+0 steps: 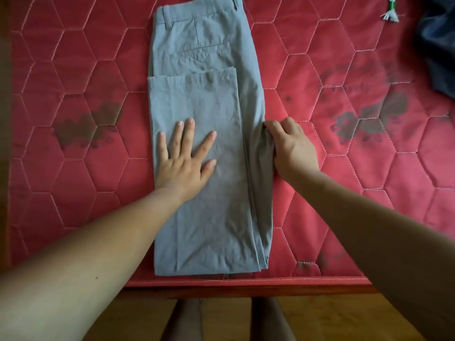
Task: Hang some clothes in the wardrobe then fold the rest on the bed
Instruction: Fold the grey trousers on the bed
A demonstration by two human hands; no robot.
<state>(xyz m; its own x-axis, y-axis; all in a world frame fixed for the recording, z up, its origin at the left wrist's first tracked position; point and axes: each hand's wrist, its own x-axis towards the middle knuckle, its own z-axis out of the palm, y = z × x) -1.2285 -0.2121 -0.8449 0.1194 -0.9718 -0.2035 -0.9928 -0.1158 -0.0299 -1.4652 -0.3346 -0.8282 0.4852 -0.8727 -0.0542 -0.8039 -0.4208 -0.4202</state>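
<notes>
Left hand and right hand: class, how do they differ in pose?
The left hand lies flat, fingers spread, on the folded grey trousers; the right hand grips their edge with curled fingers. The left hand sits mid-cloth, the right hand at the side. Both touch the trousers.

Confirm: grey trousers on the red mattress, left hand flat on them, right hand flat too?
No. Head view: the right hand is curled round the trousers' right edge, not flat. The left hand is flat on them, on the red mattress.

left hand (183,156) flat on grey trousers (206,119) | right hand (289,146) pinches their edge | red mattress (344,168)
</notes>
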